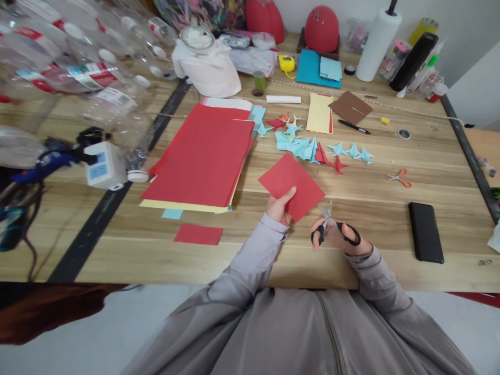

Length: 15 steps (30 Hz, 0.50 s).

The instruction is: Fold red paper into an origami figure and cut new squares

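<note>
My left hand (279,207) is closed on a square sheet of red paper (291,179), with the thumb on top of it. The sheet is turned so that one corner points away from me. My right hand (339,237) has its fingers in the black handles of a pair of scissors (329,214). The blades are spread apart and point up, just right of the red sheet's lower edge. To the left, a red paper strip (199,234) lies flat in front of a stack of large red sheets (203,156), with yellow and blue paper showing beneath.
Folded blue and red paper cranes (297,146) lie beyond my hands. On the right are small orange-handled scissors (400,178) and a black phone (425,232). Plastic bottles (89,78) crowd the left, beside a white box (105,165). A yellow tape measure (287,63) sits at the back.
</note>
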Motion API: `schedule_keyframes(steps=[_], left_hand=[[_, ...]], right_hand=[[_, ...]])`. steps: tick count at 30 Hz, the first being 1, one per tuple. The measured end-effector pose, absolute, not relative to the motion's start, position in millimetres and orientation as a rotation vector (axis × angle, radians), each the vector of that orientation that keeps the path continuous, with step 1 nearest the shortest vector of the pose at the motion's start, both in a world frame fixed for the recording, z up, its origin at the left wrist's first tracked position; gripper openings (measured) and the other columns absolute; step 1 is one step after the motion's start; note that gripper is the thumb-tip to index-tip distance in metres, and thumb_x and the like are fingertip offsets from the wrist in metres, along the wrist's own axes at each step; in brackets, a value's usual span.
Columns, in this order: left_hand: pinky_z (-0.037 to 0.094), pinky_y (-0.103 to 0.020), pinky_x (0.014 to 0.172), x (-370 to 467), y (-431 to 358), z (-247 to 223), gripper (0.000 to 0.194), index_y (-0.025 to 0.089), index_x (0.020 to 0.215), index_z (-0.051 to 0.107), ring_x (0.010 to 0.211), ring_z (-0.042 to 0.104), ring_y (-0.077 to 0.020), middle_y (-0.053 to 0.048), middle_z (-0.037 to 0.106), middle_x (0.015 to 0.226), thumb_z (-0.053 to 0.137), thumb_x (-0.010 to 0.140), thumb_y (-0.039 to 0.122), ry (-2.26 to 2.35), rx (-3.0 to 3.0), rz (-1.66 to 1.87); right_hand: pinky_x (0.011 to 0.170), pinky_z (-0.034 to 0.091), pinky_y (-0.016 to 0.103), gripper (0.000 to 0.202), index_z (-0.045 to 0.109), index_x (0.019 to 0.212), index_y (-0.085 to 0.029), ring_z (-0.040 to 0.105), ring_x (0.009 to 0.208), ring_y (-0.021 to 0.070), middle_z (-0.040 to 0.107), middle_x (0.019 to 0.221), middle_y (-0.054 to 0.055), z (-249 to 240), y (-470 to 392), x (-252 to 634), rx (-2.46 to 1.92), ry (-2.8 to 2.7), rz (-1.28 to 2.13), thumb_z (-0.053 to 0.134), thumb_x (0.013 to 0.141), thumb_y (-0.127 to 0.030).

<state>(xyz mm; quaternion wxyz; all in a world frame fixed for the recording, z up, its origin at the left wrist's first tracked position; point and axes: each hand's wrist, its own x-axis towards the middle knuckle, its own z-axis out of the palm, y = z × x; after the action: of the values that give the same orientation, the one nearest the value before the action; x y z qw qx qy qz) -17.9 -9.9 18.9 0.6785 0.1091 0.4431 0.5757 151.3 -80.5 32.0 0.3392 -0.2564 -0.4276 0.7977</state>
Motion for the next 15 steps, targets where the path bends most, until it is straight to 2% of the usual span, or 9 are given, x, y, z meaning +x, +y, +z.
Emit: schedule_keyframes(steps=[3, 6, 10, 15], left_hand=[[0.057, -0.043, 0.087, -17.1, -11.9, 19.1, 0.048, 0.015, 0.091, 0.068, 0.092, 0.070, -0.0272, -0.011, 0.074, 0.095, 0.088, 0.049, 0.025, 0.975, 0.292, 1.288], [0.056, -0.043, 0.088, -17.0, -14.5, 17.4, 0.048, 0.014, 0.088, 0.069, 0.090, 0.071, -0.0274, -0.010, 0.075, 0.092, 0.089, 0.046, 0.026, 0.962, 0.344, 1.280], [0.058, -0.042, 0.084, -20.3, -17.0, 13.7, 0.052, 0.014, 0.088, 0.069, 0.084, 0.071, -0.0271, -0.009, 0.075, 0.088, 0.090, 0.040, 0.018, 0.875, 0.466, 1.157], [0.056, -0.044, 0.088, -25.6, -16.3, 15.0, 0.055, 0.015, 0.092, 0.068, 0.092, 0.070, -0.0282, -0.008, 0.075, 0.092, 0.089, 0.041, 0.014, 0.851, 0.485, 1.114]], right_hand=[[0.066, 0.044, 0.033, 0.068, 0.059, 0.100, -0.016, 0.059, 0.067, 0.0207, 0.066, 0.073, 0.008, 34.6, -80.6, 151.0, -0.674, -1.099, 2.073, 0.050, 0.071, -0.076], [0.068, 0.043, 0.034, 0.067, 0.058, 0.099, -0.016, 0.059, 0.069, 0.0210, 0.066, 0.073, 0.008, 36.0, -80.9, 151.7, -0.658, -1.107, 2.053, 0.047, 0.073, -0.077], [0.069, 0.041, 0.033, 0.070, 0.058, 0.103, -0.014, 0.059, 0.070, 0.0204, 0.067, 0.076, 0.009, 33.5, -81.2, 153.1, -0.596, -1.074, 2.060, 0.046, 0.074, -0.076], [0.069, 0.043, 0.032, 0.063, 0.057, 0.105, -0.013, 0.062, 0.074, 0.0207, 0.068, 0.080, 0.010, 30.3, -81.2, 154.9, -0.468, -1.006, 2.052, 0.046, 0.080, -0.070]])
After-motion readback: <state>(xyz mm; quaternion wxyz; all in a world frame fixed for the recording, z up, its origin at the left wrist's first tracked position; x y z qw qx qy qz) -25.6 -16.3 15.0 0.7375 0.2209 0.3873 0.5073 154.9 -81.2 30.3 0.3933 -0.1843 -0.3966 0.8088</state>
